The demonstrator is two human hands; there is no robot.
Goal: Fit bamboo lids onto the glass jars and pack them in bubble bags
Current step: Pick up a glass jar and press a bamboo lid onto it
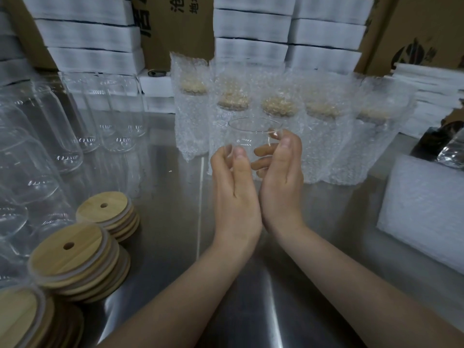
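Note:
A clear glass jar (253, 136) without a lid is held between both my hands at the table's middle. My left hand (234, 182) grips its left side, thumb up along the glass. My right hand (281, 177) wraps its right side, fingers curled behind the glass. Bamboo lids (75, 252) with a small hole lie in stacks at the lower left. Several empty glass jars (50, 136) stand at the left. Behind my hands, several lidded jars in bubble bags (278, 114) stand in a row.
The table (251, 297) is shiny steel. White foam sheets (421, 212) lie at the right edge. Stacks of white boxes (251, 28) and brown cartons (173, 23) line the back. A dark object (437, 139) sits at far right.

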